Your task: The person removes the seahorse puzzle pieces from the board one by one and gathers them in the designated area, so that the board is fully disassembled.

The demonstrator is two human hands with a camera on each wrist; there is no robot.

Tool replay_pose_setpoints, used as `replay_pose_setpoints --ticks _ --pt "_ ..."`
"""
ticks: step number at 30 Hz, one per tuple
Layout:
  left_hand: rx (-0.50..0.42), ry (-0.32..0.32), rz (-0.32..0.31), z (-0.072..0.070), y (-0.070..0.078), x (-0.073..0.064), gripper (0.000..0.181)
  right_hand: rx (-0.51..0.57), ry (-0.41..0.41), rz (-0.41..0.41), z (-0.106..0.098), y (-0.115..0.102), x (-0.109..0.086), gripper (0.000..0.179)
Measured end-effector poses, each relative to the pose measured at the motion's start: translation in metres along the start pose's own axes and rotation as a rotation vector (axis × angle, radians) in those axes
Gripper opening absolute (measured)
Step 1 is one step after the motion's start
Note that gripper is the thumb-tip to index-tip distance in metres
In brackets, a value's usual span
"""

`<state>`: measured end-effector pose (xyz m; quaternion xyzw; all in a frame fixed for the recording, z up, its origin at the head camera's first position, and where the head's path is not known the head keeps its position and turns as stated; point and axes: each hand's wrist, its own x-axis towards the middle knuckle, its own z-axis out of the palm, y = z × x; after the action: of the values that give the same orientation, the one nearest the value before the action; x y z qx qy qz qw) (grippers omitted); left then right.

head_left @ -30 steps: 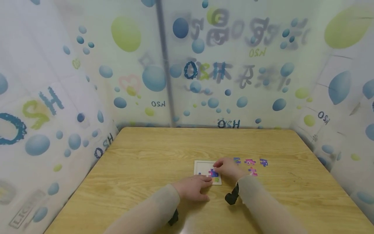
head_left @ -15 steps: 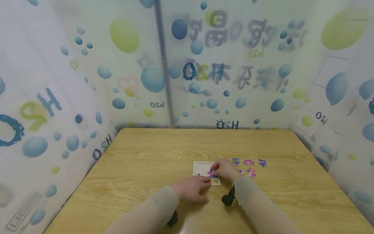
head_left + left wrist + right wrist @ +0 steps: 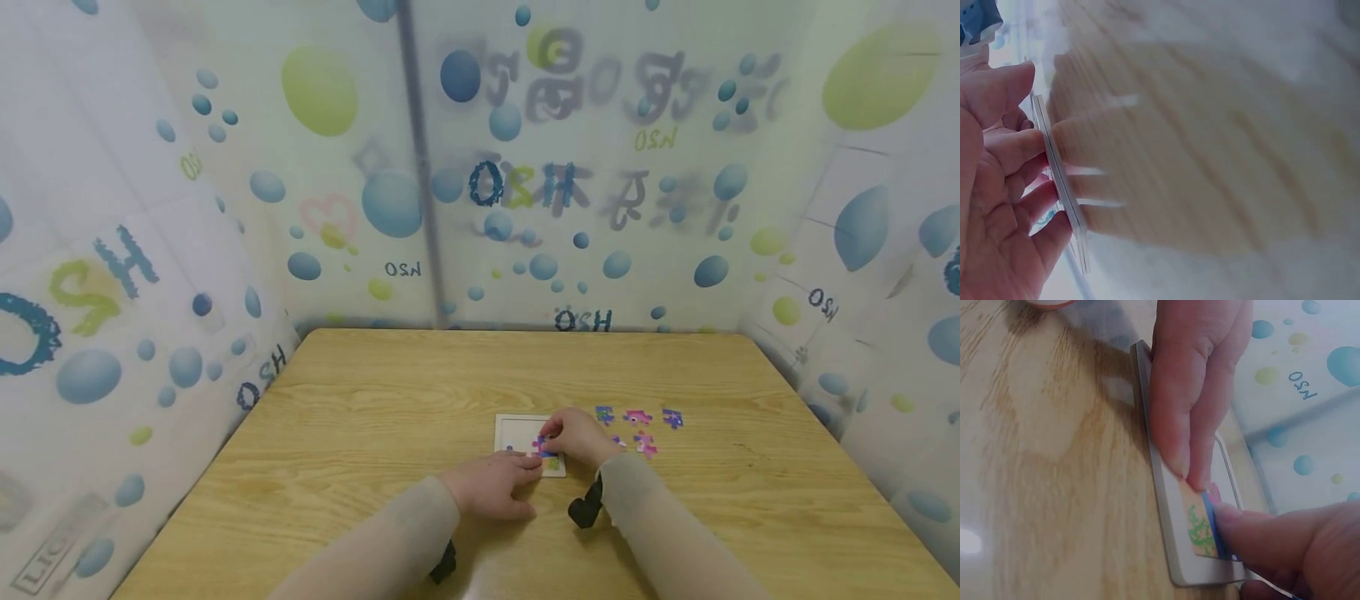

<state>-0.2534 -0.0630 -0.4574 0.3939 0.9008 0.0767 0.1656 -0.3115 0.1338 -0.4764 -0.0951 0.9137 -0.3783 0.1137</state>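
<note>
Down comes the right hand [image 3: 581,435]! 1 second ago the purple-and-pink jigsaw piece [image 3: 537,444] lay nearly whole in view, fingertips at its 1 o'clock side; now they cover much of it, the right hand's grip clamped on that piece. Over the last half second, hardly a change. The left hand [image 3: 491,485] holds its place, grip loose, fingers extended and pressing at the 6 o'clock side of the white square puzzle tray [image 3: 516,430].

The purple-and-pink piece sits inside the tray, toward 3 o'clock, just beyond the sandy piece with green coral [image 3: 1199,528]. Its pink tab points to 9 o'clock; with so much covered, its long axis can't be told. The tray lies flat, sides running 12 to 6 and 9 to 3, with no clear long axis.

Out on the wood-grained desk [image 3: 375,392], between 2 and 3 o'clock of the tray, 5 loose pieces: a purple-and-green piece [image 3: 604,414], a pink piece with an eye [image 3: 637,417] stretched 9 to 3, a purple-blue piece with white marks [image 3: 672,418], a second pink piece [image 3: 646,443], and a half-hidden piece [image 3: 618,442], uncovered since that first look.
</note>
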Motion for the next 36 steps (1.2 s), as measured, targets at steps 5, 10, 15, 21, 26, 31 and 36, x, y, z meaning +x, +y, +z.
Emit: replay_pose_setpoints --ticks 5,10,15,21,26,31,36 --pt "0.002 -0.001 -0.005 0.0001 0.0004 0.0002 0.063 0.015 -0.022 0.023 -0.0015 -0.0010 0.0004 0.012" --pt "0.021 0.010 0.000 0.0007 0.0010 0.0010 0.063 0.014 -0.022 0.028 -0.0013 -0.0015 0.0006 0.013" --pt "0.032 0.013 0.005 0.0002 0.0019 0.0002 0.064 -0.018 -0.024 0.034 -0.0016 -0.0046 0.0002 0.013" --pt "0.031 0.007 0.004 -0.0002 0.0020 -0.0005 0.064 -0.045 -0.041 0.069 -0.0014 -0.0083 0.0006 0.013" --pt "0.029 0.010 0.007 0.0008 0.0015 -0.0002 0.063 -0.034 -0.037 0.070 0.0006 -0.0061 0.0015 0.014" --pt "0.020 0.018 -0.002 0.0015 0.0005 0.0006 0.063 -0.015 -0.015 0.046 0.0014 -0.0049 0.0009 0.016" --pt "0.026 0.019 -0.003 0.0008 0.0006 0.0002 0.064 0.018 0.005 0.049 0.0014 -0.0041 -0.0011 0.018"
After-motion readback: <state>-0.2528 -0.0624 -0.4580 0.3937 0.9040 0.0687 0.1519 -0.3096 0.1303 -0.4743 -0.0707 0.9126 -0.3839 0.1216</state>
